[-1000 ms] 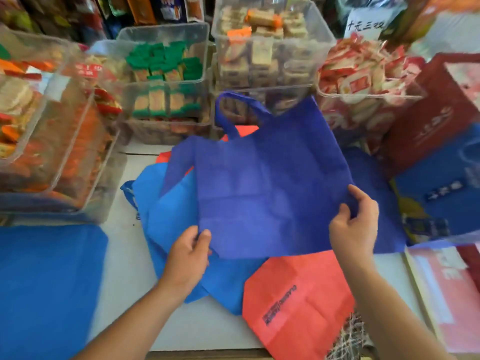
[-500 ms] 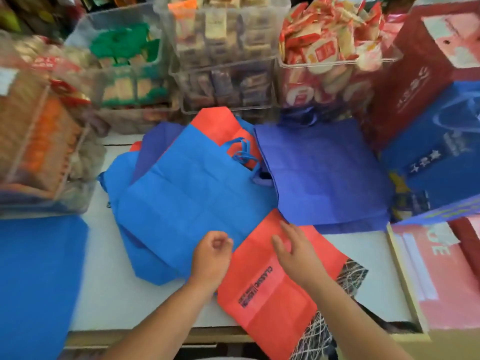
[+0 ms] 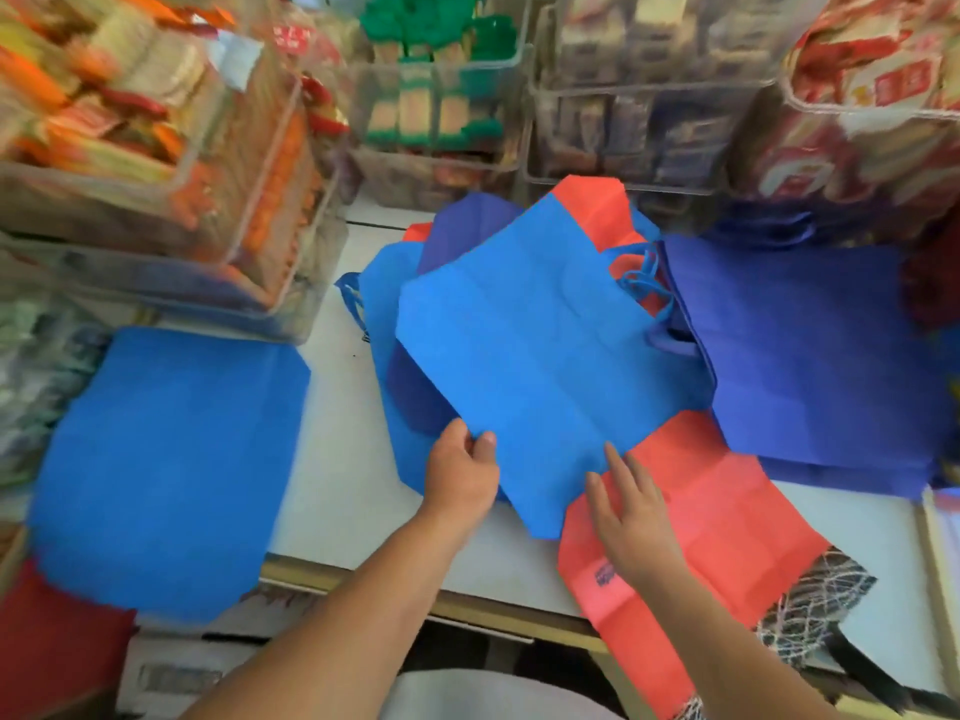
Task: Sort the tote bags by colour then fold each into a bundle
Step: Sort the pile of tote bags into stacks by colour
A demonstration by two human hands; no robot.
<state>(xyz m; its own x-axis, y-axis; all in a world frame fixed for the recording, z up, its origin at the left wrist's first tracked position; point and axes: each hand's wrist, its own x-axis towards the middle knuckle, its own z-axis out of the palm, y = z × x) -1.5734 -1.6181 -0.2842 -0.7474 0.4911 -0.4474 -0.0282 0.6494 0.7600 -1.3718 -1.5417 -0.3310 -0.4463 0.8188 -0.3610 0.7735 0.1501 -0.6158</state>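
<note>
L hand [image 3: 460, 472] pinches a corner of the blue bag [image 3: 545, 366], prob. to lift it off. R hand [image 3: 631, 517] lies flat on the red bag [image 3: 727, 511] beneath, maybe to hold it.

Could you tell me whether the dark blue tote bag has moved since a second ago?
Yes: the dark blue tote bag now lies further right, below the bin of red-wrapped snacks.

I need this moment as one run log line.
left hand: pinches light blue bag | right hand: open, over red bag | dark blue bag: at right
</note>
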